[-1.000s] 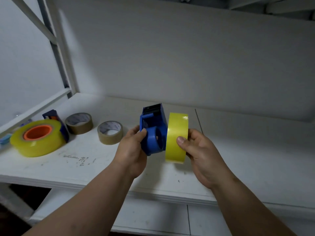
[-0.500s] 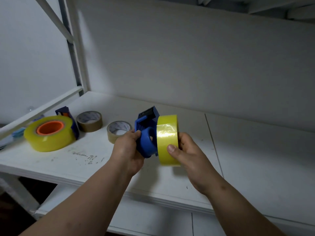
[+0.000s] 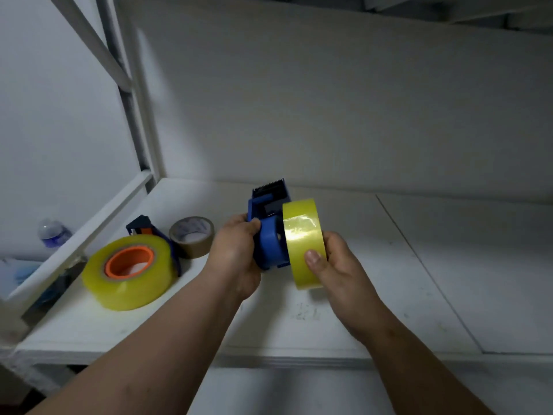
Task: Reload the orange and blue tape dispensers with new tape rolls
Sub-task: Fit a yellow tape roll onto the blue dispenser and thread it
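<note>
Hands held both parts above the white shelf (image 3: 419, 280): the left hand (image 3: 236, 253) gripped the blue tape dispenser (image 3: 269, 235), while the right hand (image 3: 338, 268) clasped the yellow tape roll (image 3: 302, 235) upright against the dispenser's hub.

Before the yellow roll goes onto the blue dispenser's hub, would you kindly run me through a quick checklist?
1. Left hand holds the blue dispenser firmly: ok.
2. Right hand holds the yellow roll, thumb on its outer face: ok.
3. Roll seated on the hub: not ok, it sits beside it.
4. Roll's core lined up with the hub: cannot tell.
5. Tape's unwinding direction: cannot tell.
6. Bare shelf below both hands: ok.
</note>
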